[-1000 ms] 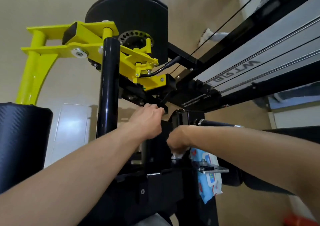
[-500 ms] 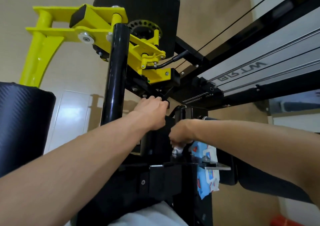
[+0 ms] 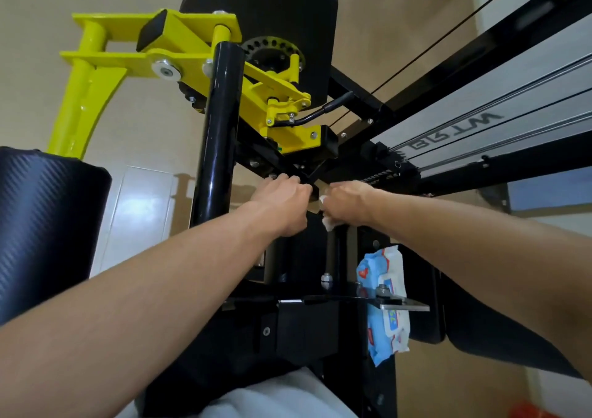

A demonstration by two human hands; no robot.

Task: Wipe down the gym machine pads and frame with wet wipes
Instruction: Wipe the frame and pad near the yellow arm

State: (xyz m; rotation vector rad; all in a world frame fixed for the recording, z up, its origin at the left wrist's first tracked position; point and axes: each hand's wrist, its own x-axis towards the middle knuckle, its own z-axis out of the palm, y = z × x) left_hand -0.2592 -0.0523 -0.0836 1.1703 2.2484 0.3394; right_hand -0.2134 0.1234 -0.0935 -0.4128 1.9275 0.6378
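A black and yellow gym machine fills the view. My left hand (image 3: 282,204) grips a black frame bar (image 3: 301,179) under the yellow bracket (image 3: 288,135). My right hand (image 3: 347,204), just to its right, is closed on a crumpled white wet wipe (image 3: 328,222) that pokes out below the fingers and presses against the same black frame. A blue and white pack of wet wipes (image 3: 386,302) rests on a metal plate (image 3: 403,305) lower right of the hands. A black roller pad (image 3: 45,232) sits at the left.
A glossy black upright tube (image 3: 217,135) stands left of my left hand. A large black disc (image 3: 266,10) is overhead. Cables and the grey weight-stack shroud (image 3: 480,110) run off to the upper right. A dark seat pad (image 3: 499,344) lies under my right forearm.
Both hands have moved up along the black frame toward the yellow bracket, the right hand carrying the wipe up from the bolt area. The camera has tilted upward.
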